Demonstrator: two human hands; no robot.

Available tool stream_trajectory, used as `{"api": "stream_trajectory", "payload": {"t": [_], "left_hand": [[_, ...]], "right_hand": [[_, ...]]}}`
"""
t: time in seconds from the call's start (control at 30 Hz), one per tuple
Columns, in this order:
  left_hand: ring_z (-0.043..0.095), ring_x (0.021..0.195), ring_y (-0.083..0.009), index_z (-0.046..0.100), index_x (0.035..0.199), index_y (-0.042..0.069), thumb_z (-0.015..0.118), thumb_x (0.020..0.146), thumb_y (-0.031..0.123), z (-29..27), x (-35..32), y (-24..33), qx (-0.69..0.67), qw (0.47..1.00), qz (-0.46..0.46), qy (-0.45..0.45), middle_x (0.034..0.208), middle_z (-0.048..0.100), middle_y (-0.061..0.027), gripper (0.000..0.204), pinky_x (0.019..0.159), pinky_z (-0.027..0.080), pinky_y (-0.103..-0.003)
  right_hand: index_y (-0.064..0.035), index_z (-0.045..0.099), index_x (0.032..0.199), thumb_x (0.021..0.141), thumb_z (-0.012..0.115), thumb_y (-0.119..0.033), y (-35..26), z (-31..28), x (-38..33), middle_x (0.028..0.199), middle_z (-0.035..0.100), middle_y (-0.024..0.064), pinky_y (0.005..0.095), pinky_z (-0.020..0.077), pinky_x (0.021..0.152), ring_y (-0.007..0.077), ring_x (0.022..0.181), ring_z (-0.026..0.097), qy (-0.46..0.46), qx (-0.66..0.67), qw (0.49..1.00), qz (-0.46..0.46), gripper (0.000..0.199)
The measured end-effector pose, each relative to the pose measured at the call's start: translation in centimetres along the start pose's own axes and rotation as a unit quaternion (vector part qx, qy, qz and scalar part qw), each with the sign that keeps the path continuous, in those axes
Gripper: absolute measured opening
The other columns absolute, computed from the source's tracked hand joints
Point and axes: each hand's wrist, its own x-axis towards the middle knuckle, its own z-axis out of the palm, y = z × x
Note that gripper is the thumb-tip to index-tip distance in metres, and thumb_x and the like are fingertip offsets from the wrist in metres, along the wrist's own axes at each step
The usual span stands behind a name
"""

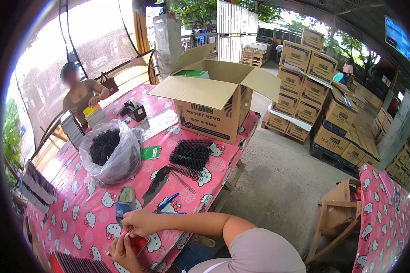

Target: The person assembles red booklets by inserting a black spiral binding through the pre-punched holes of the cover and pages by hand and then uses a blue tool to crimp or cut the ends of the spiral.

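Note:
At the table's near edge, a small red-covered notebook (139, 244) lies under my hands. My left hand (124, 254) holds it, with the fingers bent at its upper edge. My right hand (143, 223) pinches at that same edge, its fingertips meeting those of the left; whatever is between them is too small to make out. Just beyond, a blue and tan slipper (124, 205) lies on the tablecloth. Right of it is a tool with blue handles (168, 202), its kind unclear. Black spiral coils (190, 157) are piled farther off, and more coils (105, 146) fill a clear plastic bag (116, 170).
Bound notebooks with red covers (79, 264) stand at the near left, others (35, 189) beyond. An open carton (209, 116), a tape dispenser (135, 111) and a green booklet (150, 153) occupy the far side. A co-worker (79, 93) handles yellow-covered notebooks (94, 116). Stacked cartons (300, 86) stand right.

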Motion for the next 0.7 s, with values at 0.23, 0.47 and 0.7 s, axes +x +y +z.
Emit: {"api": "stream_trajectory", "payload": {"t": [0.23, 0.47, 0.7], "left_hand": [[0.058, 0.078, -0.0211, 0.071, 0.088, -0.001, 0.070, 0.078, 0.007, 0.6, -0.1, -0.2, -0.032, 0.999, -0.008, 0.016, 0.082, 0.068, -0.0099, 0.012, 0.076, 0.043, -0.035], [0.065, 0.075, -0.0304, 0.072, 0.087, 0.005, 0.074, 0.078, 0.024, -1.2, 0.8, 2.3, -0.034, 0.999, -0.003, 0.028, 0.082, 0.069, -0.0132, 0.021, 0.072, 0.049, -0.040], [0.064, 0.070, -0.0311, 0.072, 0.083, 0.005, 0.074, 0.076, 0.020, -1.7, 1.1, 2.4, 0.006, 1.000, 0.013, 0.015, 0.078, 0.068, -0.0135, 0.017, 0.067, 0.049, -0.041]], "right_hand": [[-0.0053, 0.057, 0.087, 0.079, 0.066, -0.020, 0.8, 0.4, 0.0, 0.083, 0.055, 0.0111, 0.0434, 0.0474, 0.069, 0.0331, 0.082, 0.061, -0.003, -0.114, 0.993, 0.019, 0.019], [-0.0035, 0.051, 0.095, 0.082, 0.061, -0.022, -0.4, 1.3, -0.4, 0.093, 0.053, 0.0131, 0.0435, 0.0487, 0.067, 0.0326, 0.091, 0.059, 0.025, -0.130, 0.991, 0.031, 0.025], [-0.0024, 0.051, 0.098, 0.080, 0.063, -0.021, -0.2, 2.0, -0.5, 0.095, 0.051, 0.0137, 0.0422, 0.0493, 0.069, 0.0324, 0.093, 0.057, 0.043, -0.165, 0.985, 0.010, 0.029]]}}
